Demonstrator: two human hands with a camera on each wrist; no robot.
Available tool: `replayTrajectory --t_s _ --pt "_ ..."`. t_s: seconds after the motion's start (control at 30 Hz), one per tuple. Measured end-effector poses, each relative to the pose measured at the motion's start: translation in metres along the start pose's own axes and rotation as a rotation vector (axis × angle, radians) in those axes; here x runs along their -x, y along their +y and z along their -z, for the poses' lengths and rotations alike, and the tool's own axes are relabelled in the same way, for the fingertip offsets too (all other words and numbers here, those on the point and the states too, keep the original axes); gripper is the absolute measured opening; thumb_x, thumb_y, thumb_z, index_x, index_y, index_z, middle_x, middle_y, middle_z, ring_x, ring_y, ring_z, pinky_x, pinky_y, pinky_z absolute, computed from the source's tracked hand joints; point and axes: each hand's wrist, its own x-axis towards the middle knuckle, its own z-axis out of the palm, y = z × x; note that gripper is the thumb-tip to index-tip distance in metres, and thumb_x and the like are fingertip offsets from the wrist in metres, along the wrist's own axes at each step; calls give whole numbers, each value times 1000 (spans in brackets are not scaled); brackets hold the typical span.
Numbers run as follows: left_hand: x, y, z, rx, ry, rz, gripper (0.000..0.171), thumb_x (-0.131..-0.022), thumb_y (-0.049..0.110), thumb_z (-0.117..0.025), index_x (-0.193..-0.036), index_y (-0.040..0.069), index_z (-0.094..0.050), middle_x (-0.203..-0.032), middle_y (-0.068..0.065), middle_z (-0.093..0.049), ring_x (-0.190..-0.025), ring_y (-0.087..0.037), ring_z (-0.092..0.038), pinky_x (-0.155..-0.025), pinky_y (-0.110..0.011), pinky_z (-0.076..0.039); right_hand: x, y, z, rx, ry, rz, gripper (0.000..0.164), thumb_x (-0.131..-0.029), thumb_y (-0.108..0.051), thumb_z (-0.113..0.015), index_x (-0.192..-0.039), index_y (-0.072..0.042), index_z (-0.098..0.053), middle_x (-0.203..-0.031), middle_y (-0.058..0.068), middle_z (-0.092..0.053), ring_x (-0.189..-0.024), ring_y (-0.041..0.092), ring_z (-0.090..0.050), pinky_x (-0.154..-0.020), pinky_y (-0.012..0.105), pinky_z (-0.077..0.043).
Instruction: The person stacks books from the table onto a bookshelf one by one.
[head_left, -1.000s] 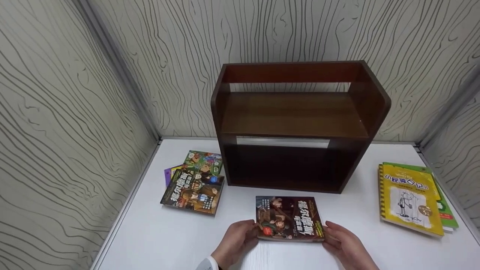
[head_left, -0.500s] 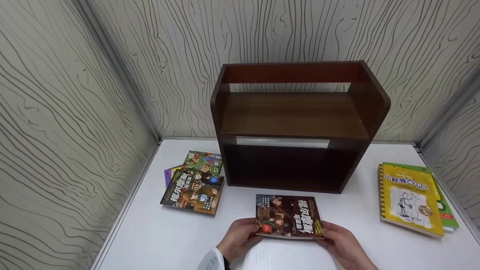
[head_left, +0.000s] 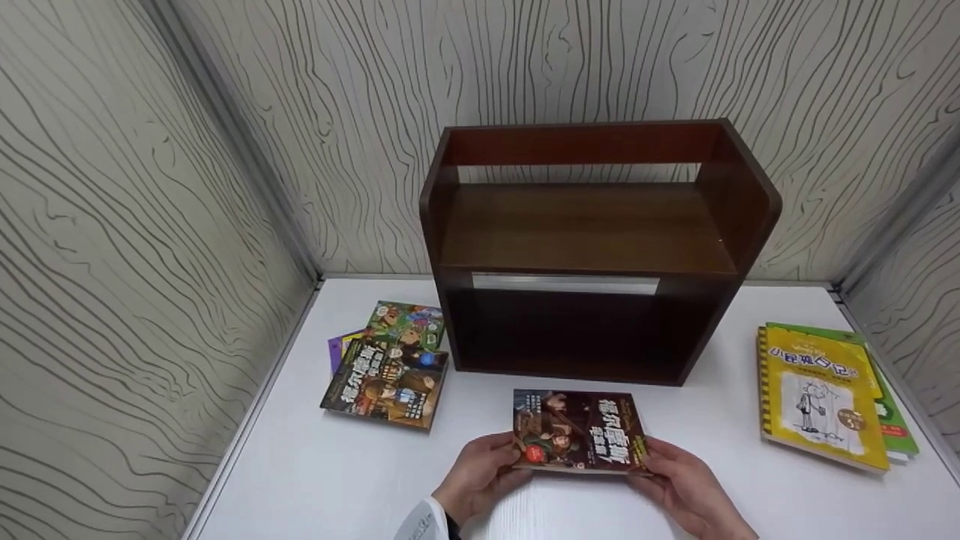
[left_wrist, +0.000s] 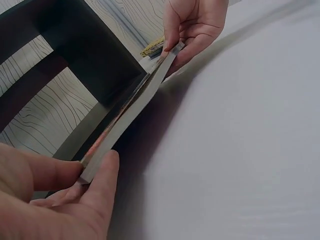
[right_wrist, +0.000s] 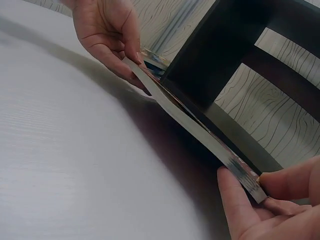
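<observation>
Both hands hold a dark brown illustrated book (head_left: pixel 577 433) by its two short ends, just above the white table, in front of the shelf. My left hand (head_left: pixel 480 476) pinches the left end, thumb on the cover and fingers beneath. At the other end, my right hand (head_left: pixel 686 484) pinches the corner the same way. In the left wrist view the book's page edge (left_wrist: pixel 130 112) faces the camera and curves slightly, with a shadow under it on the table. The right wrist view shows that same page edge (right_wrist: pixel 185 122) between both hands.
A dark brown two-tier bookshelf (head_left: pixel 589 229) stands at the back middle. To its left lies a loose pile with a brown comic-style book (head_left: pixel 390 386) and a green book (head_left: pixel 409 324). A yellow book (head_left: pixel 821 409) lies over a green one (head_left: pixel 892 420) at the right.
The book has risen a little from the table, and both hands have closed in on its ends with a firmer pinch. The shelf and the other books have not moved.
</observation>
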Motion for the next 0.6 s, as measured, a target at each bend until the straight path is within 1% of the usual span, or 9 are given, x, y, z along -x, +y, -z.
replayTrajectory --t_s 0.1,0.17,0.3,0.43,0.6 --pt "3 4 -1 9 -24 -21 47 -87 -2 -51 -131 -14 -35 -108 -18 -59 -94 -27 -60 -76 -34 -52 2 -3 -3 30 30 34 56 -94 -2 -43 -139 12 -14 -112 20 -56 -104 31 -56 -92 40 -42" --pt "6 7 -2 14 -48 -44 46 -88 -2 -50 -130 -14 -36 -109 -18 -58 -95 -27 -60 -76 -33 -52 5 -6 -4 50 29 57 55 -93 -1 -44 -138 12 -15 -112 20 -56 -103 30 -56 -92 39 -43" --pt "13 16 -5 12 -77 -78 46 -88 0 -51 -130 -13 -38 -109 -19 -59 -95 -28 -60 -76 -33 -52 13 -15 -7 55 -9 81 56 -93 0 -44 -140 11 -14 -115 19 -55 -104 29 -56 -92 38 -43" --pt "21 26 -8 19 -105 -102 48 -88 1 -51 -131 -12 -36 -112 -19 -57 -96 -30 -60 -78 -34 -51 23 -25 -11 56 -46 86 60 -93 -1 -46 -141 9 -12 -116 19 -55 -104 28 -56 -92 37 -43" --pt "32 38 -11 30 -147 -132 51 -88 2 -53 -133 -12 -33 -115 -20 -56 -96 -31 -60 -79 -35 -51 33 -36 -16 48 -61 95 63 -91 -1 -48 -141 8 -11 -115 18 -56 -104 30 -56 -93 38 -41"
